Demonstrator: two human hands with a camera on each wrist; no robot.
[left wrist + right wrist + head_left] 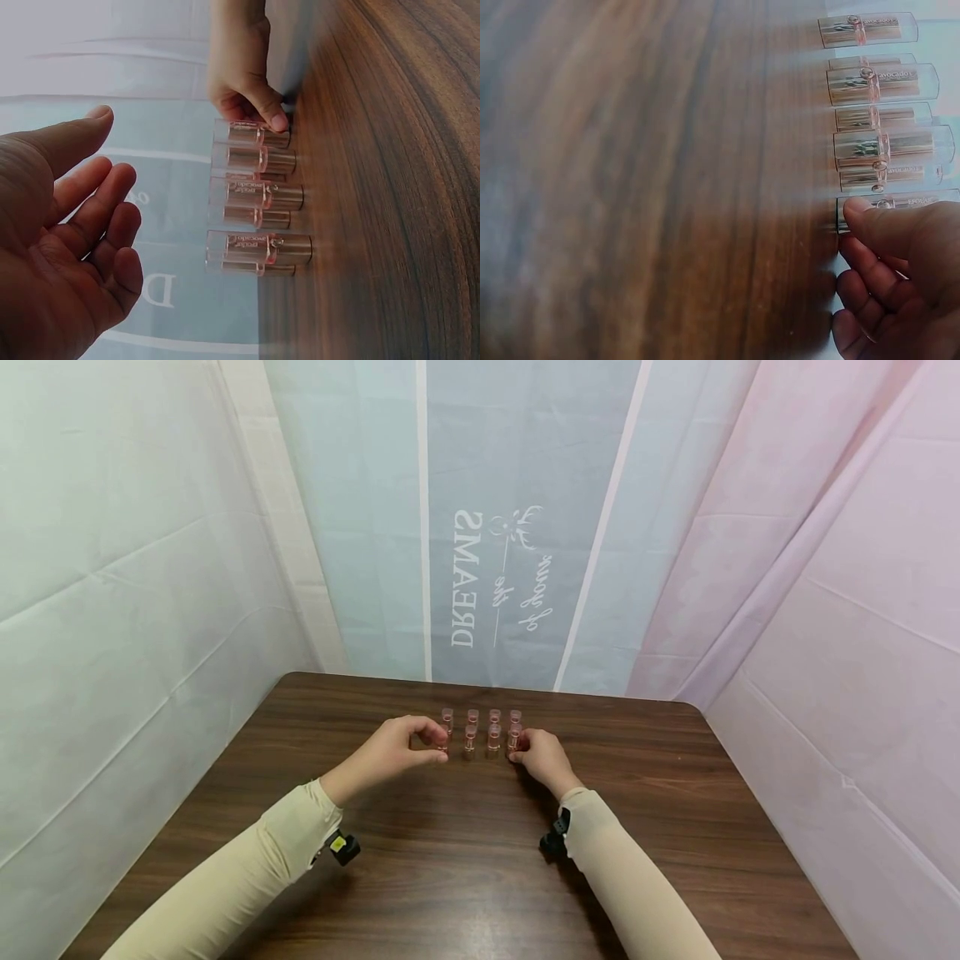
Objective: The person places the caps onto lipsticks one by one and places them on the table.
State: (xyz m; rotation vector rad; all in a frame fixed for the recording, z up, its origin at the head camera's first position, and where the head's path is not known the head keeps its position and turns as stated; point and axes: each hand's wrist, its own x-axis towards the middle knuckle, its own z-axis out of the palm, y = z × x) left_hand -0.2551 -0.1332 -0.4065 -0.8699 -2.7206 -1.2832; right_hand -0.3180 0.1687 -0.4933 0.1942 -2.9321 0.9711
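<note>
Several lipsticks with clear caps and shiny rose-gold bases stand upright in two rows near the table's far edge. At the right end of the front row, my right hand (546, 758) pinches a lipstick (939, 196) low down, thumb on the near side. My left hand (393, 747) is by the left-end front lipstick (259, 246). Its thumb and loosely bent fingers are apart, with nothing between them in the left wrist view. Between the hands stand two more front lipsticks, one left of centre (470, 741) and one right of centre (493, 741). The back row is partly hidden.
The brown wood-grain table (450, 877) has rounded far corners. Behind it hangs a blue-grey cloth (525, 460) with mirrored lettering. Pale cloth walls stand on the left (135, 568) and right (847, 652). A small black camera sits on each wrist.
</note>
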